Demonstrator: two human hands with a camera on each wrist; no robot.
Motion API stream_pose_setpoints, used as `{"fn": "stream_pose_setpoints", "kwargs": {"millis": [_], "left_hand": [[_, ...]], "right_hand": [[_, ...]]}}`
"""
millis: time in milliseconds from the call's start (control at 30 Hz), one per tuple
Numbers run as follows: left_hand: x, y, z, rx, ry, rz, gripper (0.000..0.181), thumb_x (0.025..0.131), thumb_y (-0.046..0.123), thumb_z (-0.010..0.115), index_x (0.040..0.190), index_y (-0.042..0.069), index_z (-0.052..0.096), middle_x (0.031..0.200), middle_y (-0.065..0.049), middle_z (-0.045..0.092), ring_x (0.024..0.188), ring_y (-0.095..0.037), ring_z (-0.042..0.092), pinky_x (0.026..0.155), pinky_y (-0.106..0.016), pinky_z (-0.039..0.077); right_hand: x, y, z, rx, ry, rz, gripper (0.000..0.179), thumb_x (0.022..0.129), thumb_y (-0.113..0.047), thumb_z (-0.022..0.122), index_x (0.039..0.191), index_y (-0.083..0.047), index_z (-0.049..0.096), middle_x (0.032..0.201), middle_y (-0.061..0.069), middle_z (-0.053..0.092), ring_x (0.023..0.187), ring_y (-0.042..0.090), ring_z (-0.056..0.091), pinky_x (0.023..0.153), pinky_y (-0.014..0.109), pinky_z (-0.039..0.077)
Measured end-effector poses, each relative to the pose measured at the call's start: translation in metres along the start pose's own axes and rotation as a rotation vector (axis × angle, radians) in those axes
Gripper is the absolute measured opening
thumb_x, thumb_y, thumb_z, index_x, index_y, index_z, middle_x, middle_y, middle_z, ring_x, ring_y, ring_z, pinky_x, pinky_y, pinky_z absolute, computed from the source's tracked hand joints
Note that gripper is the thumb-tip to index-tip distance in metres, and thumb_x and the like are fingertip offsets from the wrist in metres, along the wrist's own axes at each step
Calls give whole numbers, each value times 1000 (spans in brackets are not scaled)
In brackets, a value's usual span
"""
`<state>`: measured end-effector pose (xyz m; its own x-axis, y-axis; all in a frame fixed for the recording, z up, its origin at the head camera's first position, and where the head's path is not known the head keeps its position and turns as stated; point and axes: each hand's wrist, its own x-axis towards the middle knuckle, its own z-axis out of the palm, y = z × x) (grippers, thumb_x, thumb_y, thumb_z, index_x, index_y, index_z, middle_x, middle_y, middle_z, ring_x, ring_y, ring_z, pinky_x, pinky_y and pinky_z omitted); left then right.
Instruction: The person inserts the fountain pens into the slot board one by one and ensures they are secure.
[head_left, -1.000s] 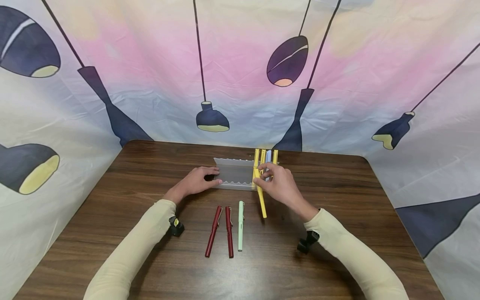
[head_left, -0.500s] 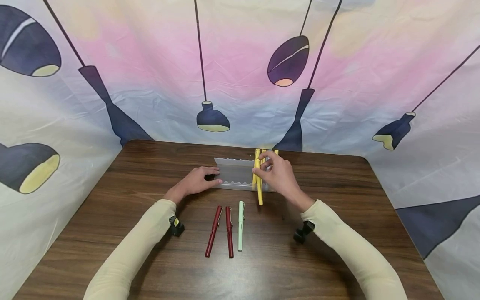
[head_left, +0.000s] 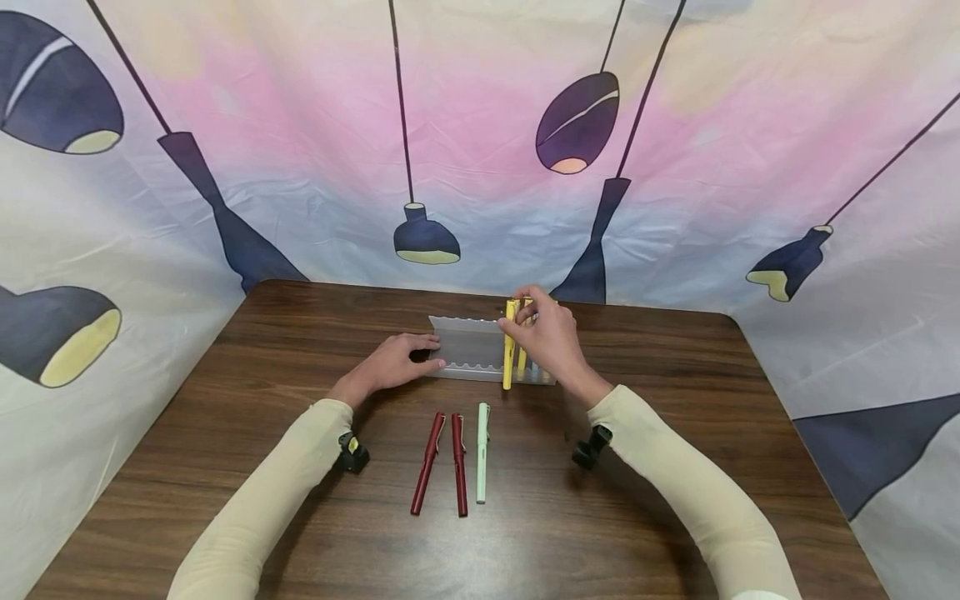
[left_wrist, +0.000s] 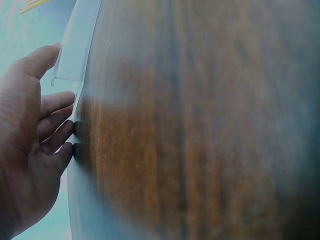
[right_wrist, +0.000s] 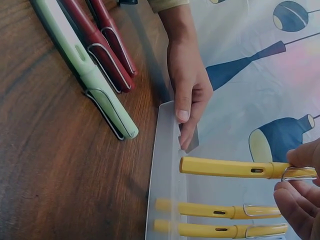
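Note:
My right hand (head_left: 550, 337) pinches a yellow pen (head_left: 508, 354) by its clip end, between thumb and fingers. The pen (right_wrist: 225, 167) lies across a clear notched pen rack (head_left: 468, 346), lined up with other yellow pens (right_wrist: 215, 230) seated there; whether it touches the notches I cannot tell. My right hand partly hides the rack's right side and the pens there. At the rack's left end rests my left hand (head_left: 390, 361), its thumb and fingertips touching the end with relaxed fingers. In the left wrist view the thumb (left_wrist: 42, 60) meets the clear wall.
Two dark red pens (head_left: 459, 462) and a pale green pen (head_left: 482, 454) lie on the brown wooden table (head_left: 315, 517) in front of the rack. A printed cloth (head_left: 300, 125) hangs behind the table.
My right hand has moved away from me and slightly left with the yellow pen, which has swung straight over the rack. My left hand has stayed at the rack's end.

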<state>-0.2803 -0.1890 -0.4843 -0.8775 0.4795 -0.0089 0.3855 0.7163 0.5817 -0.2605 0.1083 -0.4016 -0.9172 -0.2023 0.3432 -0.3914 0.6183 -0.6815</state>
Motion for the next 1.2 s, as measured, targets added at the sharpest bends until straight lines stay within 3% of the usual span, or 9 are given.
{"fn": "stream_pose_setpoints", "kwargs": {"millis": [300,600,1000,1200], "left_hand": [[1,-1,0,-3,-3,3,64,99,53,63,142,6,61,154,-12,50,147,-34,40,117,-54,36],[0,-1,-1,-10,-4,2,64,99,52,63,142,5,61,154,-12,50,147,-35,40,117,-54,36],[0,0,-1,-7,3,3,62,99,50,64,142,5,62,153,-13,51,146,-35,41,116,-54,37],[-1,1,-1,-11,5,5,62,99,51,64,141,5,62,153,-13,51,146,-35,41,116,-54,37]], "right_hand": [[9,3,9,-36,74,-79,35,93,-30,78,121,-13,64,83,1,69,66,14,67,63,36,52],[16,8,18,-31,138,-106,35,93,-27,78,120,-11,63,81,4,70,66,18,66,67,41,53],[16,11,26,-46,134,-77,33,92,-27,79,118,-14,62,81,2,70,73,19,69,84,51,51],[15,14,29,-57,113,-68,32,93,-28,79,117,-16,62,82,1,70,73,18,68,83,49,51]]}}
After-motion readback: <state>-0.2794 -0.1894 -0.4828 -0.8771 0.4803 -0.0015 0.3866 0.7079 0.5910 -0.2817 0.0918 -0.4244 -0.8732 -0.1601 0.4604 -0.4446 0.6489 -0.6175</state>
